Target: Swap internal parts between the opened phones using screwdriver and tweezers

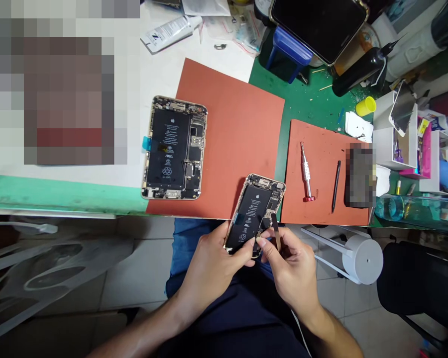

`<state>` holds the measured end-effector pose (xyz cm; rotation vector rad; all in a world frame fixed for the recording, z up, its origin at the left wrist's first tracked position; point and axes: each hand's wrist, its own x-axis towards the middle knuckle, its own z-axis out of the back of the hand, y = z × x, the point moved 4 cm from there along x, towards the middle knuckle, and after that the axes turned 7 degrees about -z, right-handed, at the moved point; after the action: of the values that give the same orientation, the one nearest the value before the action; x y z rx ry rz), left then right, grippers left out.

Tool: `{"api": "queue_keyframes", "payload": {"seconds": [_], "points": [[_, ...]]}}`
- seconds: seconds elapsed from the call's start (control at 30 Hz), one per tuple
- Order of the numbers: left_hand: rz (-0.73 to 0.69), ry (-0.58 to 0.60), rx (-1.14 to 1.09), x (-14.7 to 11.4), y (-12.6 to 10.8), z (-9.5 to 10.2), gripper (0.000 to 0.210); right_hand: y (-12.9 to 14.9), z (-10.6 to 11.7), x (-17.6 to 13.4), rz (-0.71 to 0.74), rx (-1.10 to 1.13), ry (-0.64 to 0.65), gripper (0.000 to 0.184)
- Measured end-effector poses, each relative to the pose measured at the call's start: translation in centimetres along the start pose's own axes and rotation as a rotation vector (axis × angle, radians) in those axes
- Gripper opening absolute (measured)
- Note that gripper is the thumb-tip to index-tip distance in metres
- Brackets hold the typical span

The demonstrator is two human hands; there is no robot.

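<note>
My left hand (218,258) is closed round the lower left part of an opened smartphone (252,211), its thumb across the bottom end. The phone is tilted over the table's front edge, black battery and circuit board exposed. My right hand (293,268) is closed at the phone's lower right corner, thumb and fingertip pinched together there. A thin, flat, dark strip (276,231) sticks up between its fingers; its exact kind is unclear. Whatever small part the fingertips may touch is hidden. To the left, a larger opened phone (171,149) lies on the reddish-brown mat (239,129), with blue tape at its side.
On the smaller mat (324,174) at right lie a screwdriver (306,171), a black stick (336,186) and a blurred-out object. A blue stand (289,52) carries a phone at the back. A white tube (171,33) lies back left. White organiser boxes (397,134) stand at right.
</note>
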<state>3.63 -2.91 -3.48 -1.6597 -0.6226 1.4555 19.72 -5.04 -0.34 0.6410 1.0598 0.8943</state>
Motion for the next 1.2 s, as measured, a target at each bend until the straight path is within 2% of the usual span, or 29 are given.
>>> {"api": "queue_keyframes", "payload": {"seconds": [0.4, 0.63, 1.2], "points": [[-0.012, 0.026, 0.033, 0.03, 0.03, 0.18, 0.022, 0.13, -0.04, -0.23, -0.004, 0.004, -0.015, 0.011], [-0.025, 0.016, -0.006, 0.08, -0.59, 0.06, 0.02, 0.21, -0.05, -0.12, -0.006, 0.002, -0.015, 0.012], [-0.009, 0.037, -0.086, 0.01, -0.29, -0.01, 0.022, 0.12, 0.06, -0.11, -0.007, -0.014, -0.015, 0.014]]}}
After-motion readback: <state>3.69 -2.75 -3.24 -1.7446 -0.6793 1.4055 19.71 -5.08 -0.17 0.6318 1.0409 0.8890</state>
